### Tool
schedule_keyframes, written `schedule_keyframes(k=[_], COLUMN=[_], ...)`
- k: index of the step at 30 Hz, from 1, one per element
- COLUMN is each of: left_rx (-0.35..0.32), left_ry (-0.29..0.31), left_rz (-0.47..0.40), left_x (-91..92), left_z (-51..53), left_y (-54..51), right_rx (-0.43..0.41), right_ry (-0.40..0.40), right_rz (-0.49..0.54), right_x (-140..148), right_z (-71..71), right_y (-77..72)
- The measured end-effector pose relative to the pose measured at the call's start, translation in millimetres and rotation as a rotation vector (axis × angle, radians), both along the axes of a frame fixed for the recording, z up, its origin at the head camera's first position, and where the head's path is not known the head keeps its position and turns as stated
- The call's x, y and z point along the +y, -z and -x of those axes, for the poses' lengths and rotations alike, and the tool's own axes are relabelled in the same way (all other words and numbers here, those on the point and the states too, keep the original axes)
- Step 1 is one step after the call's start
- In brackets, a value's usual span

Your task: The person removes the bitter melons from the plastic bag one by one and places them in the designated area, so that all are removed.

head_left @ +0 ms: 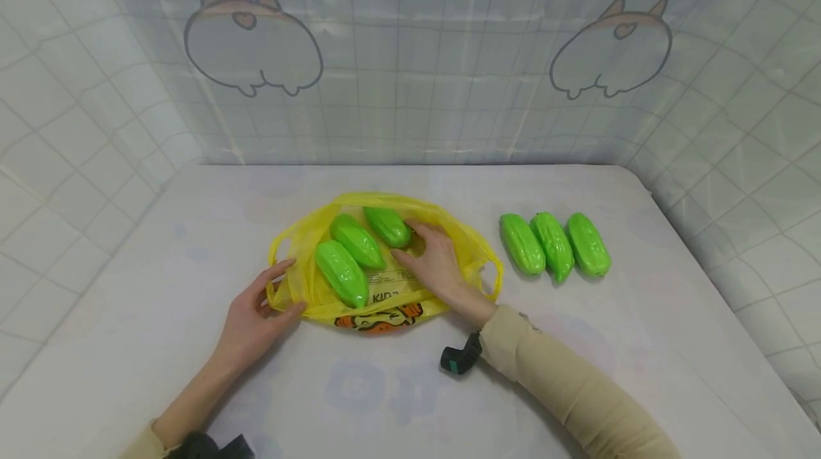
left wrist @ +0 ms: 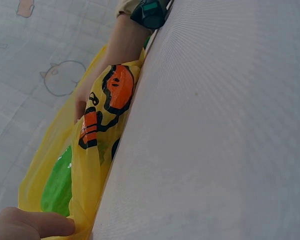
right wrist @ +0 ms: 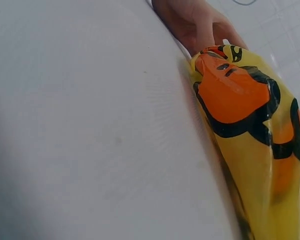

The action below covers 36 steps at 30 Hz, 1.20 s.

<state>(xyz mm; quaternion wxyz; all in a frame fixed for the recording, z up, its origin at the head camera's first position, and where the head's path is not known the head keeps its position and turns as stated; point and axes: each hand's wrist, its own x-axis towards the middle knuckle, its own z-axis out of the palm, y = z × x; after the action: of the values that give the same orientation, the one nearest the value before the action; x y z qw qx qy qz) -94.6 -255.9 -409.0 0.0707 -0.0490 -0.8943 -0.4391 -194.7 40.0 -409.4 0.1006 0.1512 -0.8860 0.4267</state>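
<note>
A yellow plastic bag [head_left: 442, 213] lies on the table with its mouth spread wide, and its front carries an orange-and-black cartoon print [left wrist: 119, 90]. Inside are three glossy, plump green fruits: the front-left one [head_left: 342, 274], the middle one [head_left: 357, 239] and the back one [head_left: 388, 226]. My left hand [head_left: 256, 313] holds the bag's left edge, its thumb over the rim. Reaching in from the right, my right hand [head_left: 437, 259] has fingers and thumb at the near end of the back fruit. The right fingertips are hidden in both wrist views.
Three more green fruits lie side by side right of the bag: a left one [head_left: 522, 244], a ridged middle one [head_left: 553, 245] and a right one [head_left: 587, 244]. A white cloth covers the table [head_left: 359, 388]. Tile-patterned curtains [head_left: 423, 88] enclose the back and sides.
</note>
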Motion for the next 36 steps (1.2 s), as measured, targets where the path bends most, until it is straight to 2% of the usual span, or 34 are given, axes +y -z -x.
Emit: schedule_keyframes(k=[14, 25, 36], left_rx=[0.001, -0.019, -0.005], left_ry=[-0.004, -0.008, -0.009], left_rz=[0.005, 0.008, 0.013], left_x=[0.0, -0.6, -0.9], left_z=[-0.9, 0.5, 1.4], left_y=[1.3, 6.6, 7.5], right_rx=[0.058, 0.047, 0.043], right_ry=[0.011, 0.025, 0.028], right_rz=[0.002, 0.006, 0.018], right_x=[-4.3, -3.6, -3.0], right_z=[3.6, 1.4, -1.0], right_y=[7.1, 7.4, 6.1])
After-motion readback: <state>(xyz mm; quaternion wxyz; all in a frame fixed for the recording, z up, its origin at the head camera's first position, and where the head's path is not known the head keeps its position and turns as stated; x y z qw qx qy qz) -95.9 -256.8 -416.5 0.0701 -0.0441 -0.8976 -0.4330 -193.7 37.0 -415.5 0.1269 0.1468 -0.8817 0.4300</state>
